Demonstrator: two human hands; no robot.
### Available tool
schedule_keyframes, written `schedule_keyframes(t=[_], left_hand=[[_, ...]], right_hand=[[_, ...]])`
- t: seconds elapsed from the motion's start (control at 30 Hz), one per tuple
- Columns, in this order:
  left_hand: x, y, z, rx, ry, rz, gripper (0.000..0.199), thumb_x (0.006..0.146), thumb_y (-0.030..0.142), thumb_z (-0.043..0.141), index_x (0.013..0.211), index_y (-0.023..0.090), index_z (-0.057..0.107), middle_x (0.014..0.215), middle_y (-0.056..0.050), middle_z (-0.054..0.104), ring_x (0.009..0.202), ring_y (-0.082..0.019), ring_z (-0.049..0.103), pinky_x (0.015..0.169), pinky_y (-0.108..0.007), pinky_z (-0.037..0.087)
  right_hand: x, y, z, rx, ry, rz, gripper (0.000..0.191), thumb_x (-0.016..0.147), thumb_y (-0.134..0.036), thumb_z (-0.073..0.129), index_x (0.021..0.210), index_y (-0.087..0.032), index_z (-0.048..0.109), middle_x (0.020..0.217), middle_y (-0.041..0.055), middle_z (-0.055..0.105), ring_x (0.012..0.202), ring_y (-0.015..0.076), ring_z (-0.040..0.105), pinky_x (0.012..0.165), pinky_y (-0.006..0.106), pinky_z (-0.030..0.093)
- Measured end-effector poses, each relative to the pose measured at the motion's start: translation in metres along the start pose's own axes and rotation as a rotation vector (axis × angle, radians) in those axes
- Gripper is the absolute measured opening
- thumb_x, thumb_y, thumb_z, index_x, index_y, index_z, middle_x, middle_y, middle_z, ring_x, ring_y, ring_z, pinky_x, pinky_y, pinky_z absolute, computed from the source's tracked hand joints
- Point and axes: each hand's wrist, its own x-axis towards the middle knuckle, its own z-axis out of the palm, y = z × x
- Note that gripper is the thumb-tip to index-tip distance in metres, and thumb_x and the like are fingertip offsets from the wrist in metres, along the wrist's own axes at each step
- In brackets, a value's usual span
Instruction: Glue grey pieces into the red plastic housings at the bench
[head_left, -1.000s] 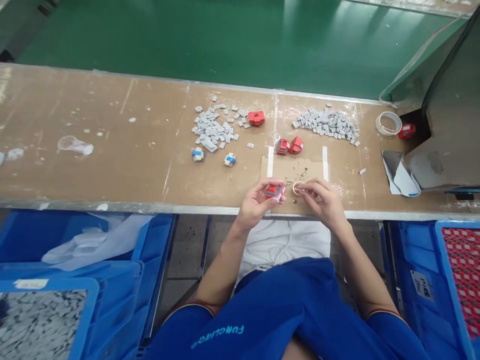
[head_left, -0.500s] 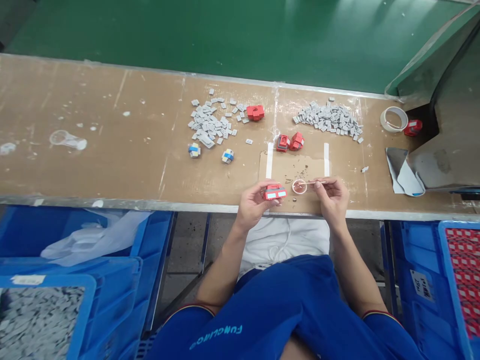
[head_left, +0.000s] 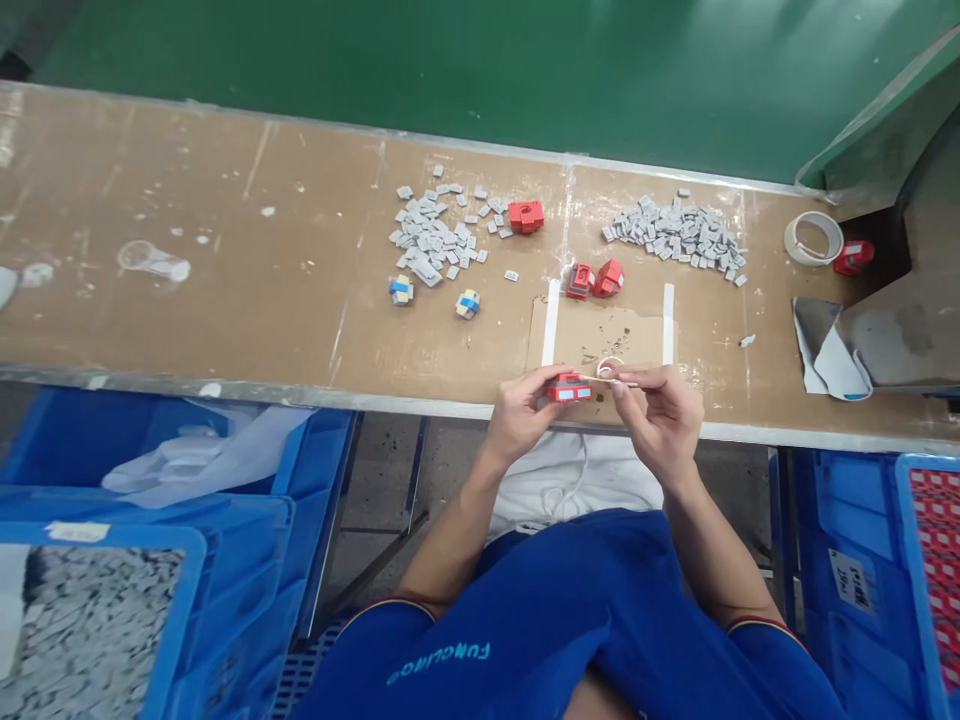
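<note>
My left hand (head_left: 521,415) is closed around a red block piece (head_left: 570,388) with two pale rectangles on its front, near the bench's front edge. In my right hand (head_left: 660,415) a thin stick (head_left: 600,379) is pinched, its tip at the upper right of the red piece. Just behind the stick sits a small round cup (head_left: 610,366), partly hidden by the right fingers. Two more red pieces (head_left: 580,281) (head_left: 608,279) rest side by side behind the cardboard sheet (head_left: 581,325), which has a white tape strip along each side.
Grey tile piles (head_left: 431,235) (head_left: 679,235) lie farther back, with a red piece (head_left: 526,217) between them. Two blue-and-yellow pieces (head_left: 401,290) (head_left: 468,304) are left. A tape roll (head_left: 814,239) and metal box (head_left: 915,330) stand right. Blue crates (head_left: 191,570) (head_left: 904,520) flank the bench front.
The stick in my right hand has moved left, from over the cup to the red piece. My left hand still holds that piece. The whole view has shifted slightly.
</note>
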Motion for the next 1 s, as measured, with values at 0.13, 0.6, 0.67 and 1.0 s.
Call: schedule_keyframes(t=[0.13,0.6,0.67,1.0], left_hand=[[0.001,0.003,0.000,0.040,-0.004,0.032,0.035,0.089,0.036,0.080,0.120,0.020,0.078,0.117,-0.012,0.083,0.105,-0.026,0.079,0.095,-0.035,0.062],[0.001,0.006,0.000,0.061,0.011,0.046,0.032,0.089,0.033,0.079,0.119,0.021,0.078,0.115,-0.010,0.083,0.100,-0.024,0.079,0.088,-0.032,0.061],[0.001,0.004,0.000,0.056,0.007,0.041,0.034,0.090,0.035,0.079,0.120,0.021,0.078,0.117,-0.011,0.082,0.101,-0.024,0.079,0.089,-0.032,0.061],[0.000,-0.001,-0.004,0.041,0.000,0.019,0.037,0.088,0.038,0.081,0.121,0.021,0.078,0.117,-0.011,0.083,0.102,-0.025,0.079,0.091,-0.034,0.062]], right_hand=[[0.001,0.005,0.004,-0.116,-0.052,-0.010,0.003,0.101,-0.027,0.068,0.098,-0.026,0.067,0.095,0.0043,0.081,0.094,0.0231,0.081,0.102,0.050,0.066],[0.002,0.007,-0.008,-0.159,-0.048,0.043,0.007,0.102,-0.034,0.068,0.101,-0.027,0.068,0.098,0.0059,0.080,0.101,0.0251,0.079,0.091,0.045,0.067],[0.006,0.008,-0.017,-0.182,0.019,0.050,0.006,0.102,-0.033,0.068,0.102,-0.027,0.069,0.099,0.0060,0.079,0.099,0.0240,0.078,0.086,0.042,0.066],[0.018,0.020,-0.033,-0.440,-0.186,-0.058,0.025,0.102,-0.039,0.064,0.123,-0.027,0.069,0.122,0.0119,0.070,0.112,0.0266,0.069,0.087,0.043,0.061]])
